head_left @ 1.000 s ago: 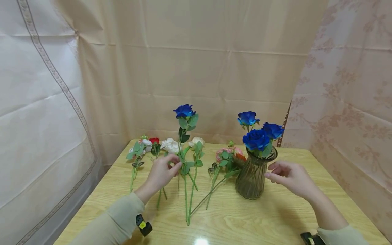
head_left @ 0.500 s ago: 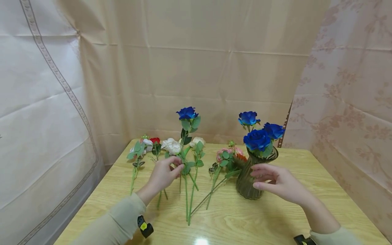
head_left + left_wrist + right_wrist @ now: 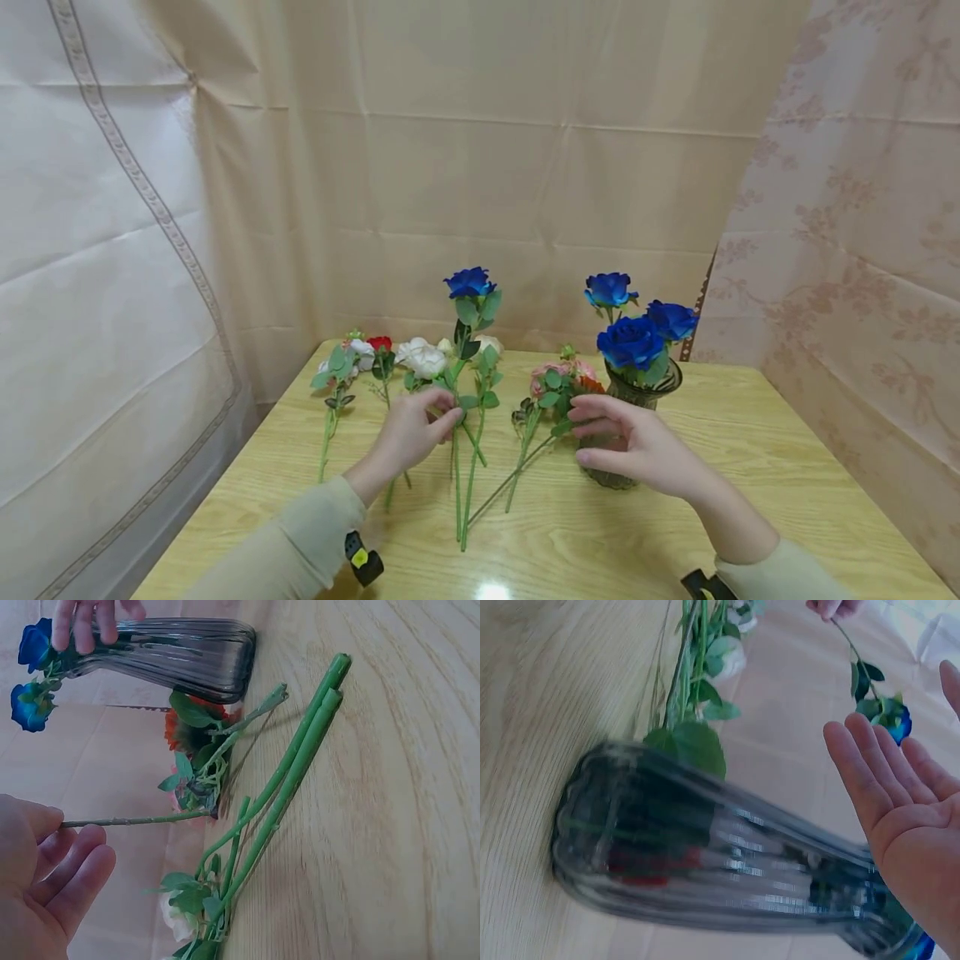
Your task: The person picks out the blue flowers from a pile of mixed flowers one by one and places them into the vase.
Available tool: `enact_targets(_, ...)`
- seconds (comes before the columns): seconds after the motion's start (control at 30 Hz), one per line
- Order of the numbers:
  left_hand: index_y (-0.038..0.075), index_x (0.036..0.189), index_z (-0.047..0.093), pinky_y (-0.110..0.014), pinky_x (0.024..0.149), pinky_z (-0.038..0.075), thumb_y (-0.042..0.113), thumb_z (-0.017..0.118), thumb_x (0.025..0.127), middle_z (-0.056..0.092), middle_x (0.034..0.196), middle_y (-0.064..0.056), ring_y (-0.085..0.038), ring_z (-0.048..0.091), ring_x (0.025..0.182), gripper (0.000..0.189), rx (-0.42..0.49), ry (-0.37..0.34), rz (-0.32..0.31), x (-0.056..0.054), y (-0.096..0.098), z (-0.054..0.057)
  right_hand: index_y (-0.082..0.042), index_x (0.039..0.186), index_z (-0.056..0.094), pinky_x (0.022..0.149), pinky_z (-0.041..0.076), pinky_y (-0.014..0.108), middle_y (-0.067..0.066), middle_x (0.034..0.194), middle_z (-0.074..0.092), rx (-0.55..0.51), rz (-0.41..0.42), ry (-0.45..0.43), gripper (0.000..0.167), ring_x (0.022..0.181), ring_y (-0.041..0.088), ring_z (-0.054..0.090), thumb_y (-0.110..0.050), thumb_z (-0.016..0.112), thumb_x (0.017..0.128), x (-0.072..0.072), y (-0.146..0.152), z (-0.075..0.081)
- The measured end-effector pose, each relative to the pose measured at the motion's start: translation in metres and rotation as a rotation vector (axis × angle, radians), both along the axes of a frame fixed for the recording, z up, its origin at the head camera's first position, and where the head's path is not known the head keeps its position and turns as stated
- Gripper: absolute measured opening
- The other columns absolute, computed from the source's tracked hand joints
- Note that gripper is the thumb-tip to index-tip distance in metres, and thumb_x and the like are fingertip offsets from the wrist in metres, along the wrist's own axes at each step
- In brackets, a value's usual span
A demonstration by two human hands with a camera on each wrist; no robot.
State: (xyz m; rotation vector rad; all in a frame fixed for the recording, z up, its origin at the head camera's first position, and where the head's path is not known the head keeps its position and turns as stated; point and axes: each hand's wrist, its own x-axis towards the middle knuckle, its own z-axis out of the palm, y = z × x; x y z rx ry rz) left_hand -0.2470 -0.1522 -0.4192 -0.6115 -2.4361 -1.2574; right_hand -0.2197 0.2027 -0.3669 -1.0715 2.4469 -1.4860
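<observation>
My left hand (image 3: 412, 429) pinches the stem of a blue rose (image 3: 469, 283) between thumb and fingers; the bloom stands upright above the hand. In the left wrist view the stem (image 3: 135, 820) juts out from the fingertips. My right hand (image 3: 645, 442) is in front of a dark ribbed glass vase (image 3: 611, 479), fingers spread and holding nothing. From the right wrist view, the palm (image 3: 919, 832) appears beside the vase's neck with a gap between the fingers. Several blue roses (image 3: 632, 342) stand in the vase.
White flowers (image 3: 422, 358), a red flower (image 3: 380, 343) and pale blooms lie along the back of the wooden table (image 3: 570, 550). Pink flowers (image 3: 551, 377) lie left of the vase, and long green stems (image 3: 459, 500) point towards the front. Curtains hang behind.
My right hand has moved left from the vase's right side to in front of it. My left hand and its blue rose have shifted slightly right and the bloom is a little lower.
</observation>
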Motion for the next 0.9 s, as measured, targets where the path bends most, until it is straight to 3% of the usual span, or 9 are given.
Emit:
enact_targets(0.23, 0.007, 0.101, 0.071, -0.028, 0.054, 0.056, 0.017, 0.071, 0.098, 0.072, 0.087, -0.002, -0.019, 0.069, 0.062, 0.010, 0.027, -0.052, -0.028, 0.002, 0.005, 0.001, -0.013, 0.147, 0.049, 0.089, 0.057, 0.035, 0.012, 0.141, 0.056, -0.037, -0.029, -0.001, 0.064, 0.122, 0.037, 0.060, -0.018, 0.080, 0.091, -0.007, -0.019, 0.001)
enact_targets(0.63, 0.006, 0.102, 0.070, -0.027, 0.055, 0.057, 0.012, 0.070, 0.099, 0.071, 0.088, -0.007, -0.020, 0.069, 0.060, 0.007, 0.043, -0.052, -0.068, 0.003, 0.013, -0.002, -0.013, 0.149, 0.049, 0.087, 0.057, 0.035, 0.010, 0.139, 0.058, -0.051, -0.049, 0.007, 0.064, 0.120, 0.032, 0.061, -0.021, 0.078, 0.093, -0.022, -0.043, -0.005)
enact_targets(0.9, 0.008, 0.100, 0.071, -0.027, 0.053, 0.056, 0.013, 0.069, 0.099, 0.071, 0.086, -0.003, -0.011, 0.067, 0.058, 0.005, 0.033, -0.040, -0.085, 0.006, 0.019, -0.003, -0.013, 0.147, 0.050, 0.087, 0.058, 0.034, 0.012, 0.136, 0.059, -0.114, -0.060, -0.041, 0.060, 0.120, 0.035, 0.062, -0.020, 0.078, 0.094, -0.032, -0.054, -0.003)
